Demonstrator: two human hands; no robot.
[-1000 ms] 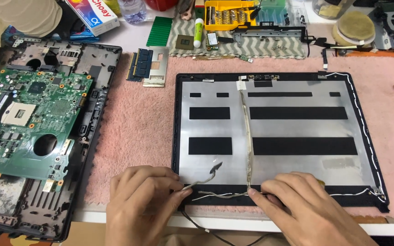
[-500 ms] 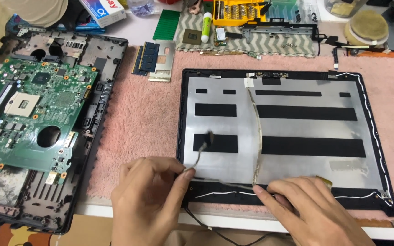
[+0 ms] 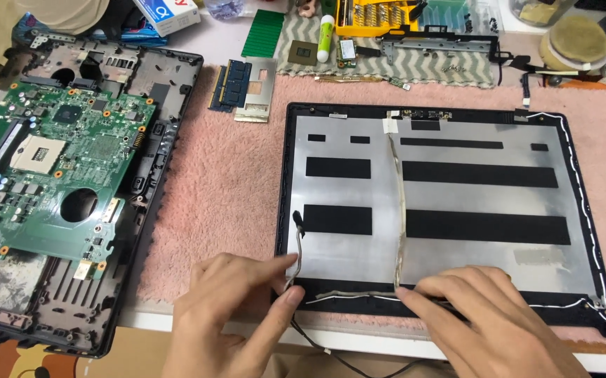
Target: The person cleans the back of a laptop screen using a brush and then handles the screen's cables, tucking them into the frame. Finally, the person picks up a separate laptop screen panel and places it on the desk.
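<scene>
Step in hand: cable routing along the lower edge of the laptop lid (image 3: pixel 450 203), which lies inner side up on the pink mat (image 3: pixel 226 182). This is a judgement from the position of the hands.
Left hand: the left hand (image 3: pixel 229 315) sits at the lower left corner of the lid. Its fingers (image 3: pixel 290 297) are together, pinched on the thin grey cable (image 3: pixel 297 245), which rises in a loop to a dark tip above the hand.
Right hand: the right hand (image 3: pixel 492 322) lies flat on the lower border of the lid. Its fingers (image 3: pixel 415 288) are slightly apart and press down on the flat ribbon (image 3: pixel 400 210) where it meets the lower border.
Cable position: the grey cable runs from the left hand along the lower border; a white wire (image 3: pixel 583 210) follows the right edge of the lid.
Next move calls for: probably a light, steady hold, so that the cable stays in line with the border channel and the ribbon does not lift.
Edges: the lower border of the lid lies near the front edge of the desk (image 3: pixel 359 341); a dark wire (image 3: pixel 324 346) hangs over that edge.
Open room: bare mat lies between the lid and the laptop base (image 3: pixel 142 231) with the green circuit board (image 3: pixel 58 168) on the left. Memory sticks (image 3: pixel 231 85) and small parts lie well apart, at the back.
</scene>
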